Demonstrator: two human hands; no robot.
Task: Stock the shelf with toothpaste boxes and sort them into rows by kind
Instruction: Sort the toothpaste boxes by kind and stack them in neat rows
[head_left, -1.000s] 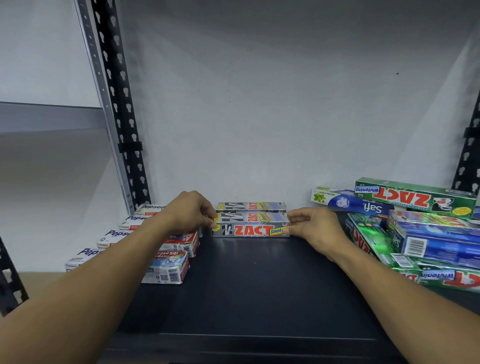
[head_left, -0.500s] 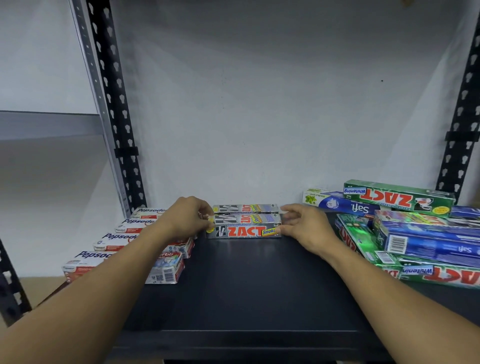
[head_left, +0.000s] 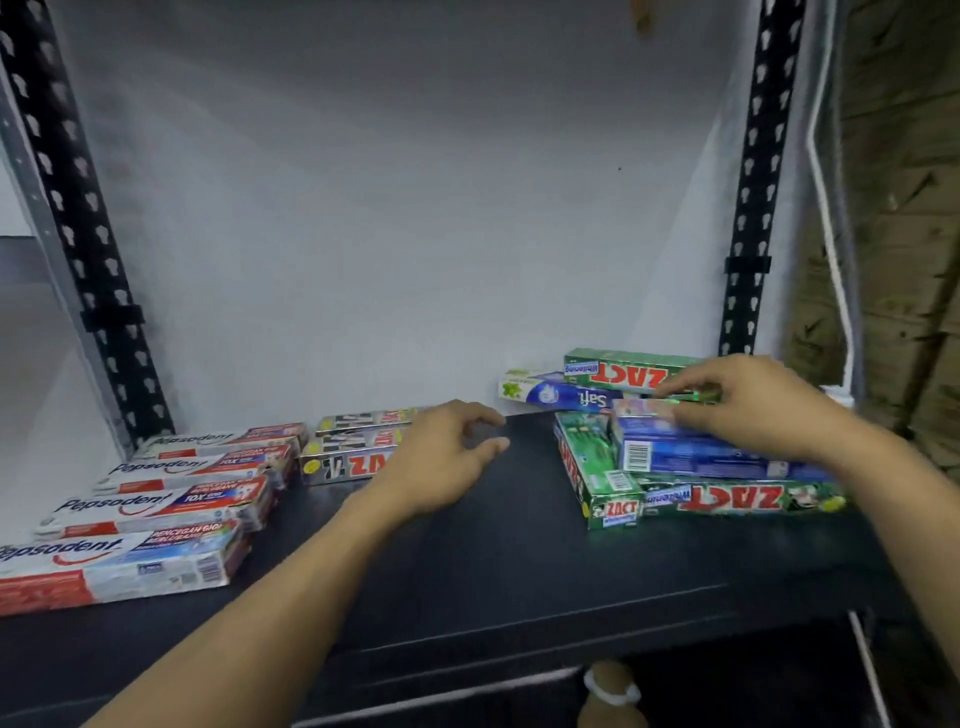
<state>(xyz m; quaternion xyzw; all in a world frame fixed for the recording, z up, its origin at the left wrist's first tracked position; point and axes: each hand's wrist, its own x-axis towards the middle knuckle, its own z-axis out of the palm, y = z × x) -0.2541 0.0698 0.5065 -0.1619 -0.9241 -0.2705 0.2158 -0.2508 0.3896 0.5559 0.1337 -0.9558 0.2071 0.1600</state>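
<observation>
On the black shelf (head_left: 493, 561), several white and red Pepsodent boxes (head_left: 156, 504) lie in a row at the left. Three silver ZACT boxes (head_left: 343, 462) lie in a row beside them. An unsorted pile sits at the right: a green ZACT box (head_left: 613, 369) on top, a blue Safi box (head_left: 566, 397), a blue box (head_left: 691, 452) and more green ZACT boxes (head_left: 727, 499). My left hand (head_left: 447, 457) hovers over the shelf in front of the silver boxes, fingers loosely curled, holding nothing. My right hand (head_left: 748, 405) reaches onto the pile, fingers stretched over the top green box and the blue box.
Black perforated uprights stand at the left (head_left: 78, 234) and at the right (head_left: 753, 182) against a white back wall. A white pipe (head_left: 831, 234) runs down past the right upright. The shelf's front edge (head_left: 467, 670) crosses low in view.
Both hands have left the silver ZACT boxes. The right hand moved right onto the mixed pile; the left hand drifted right off the row. The view swung to the right.
</observation>
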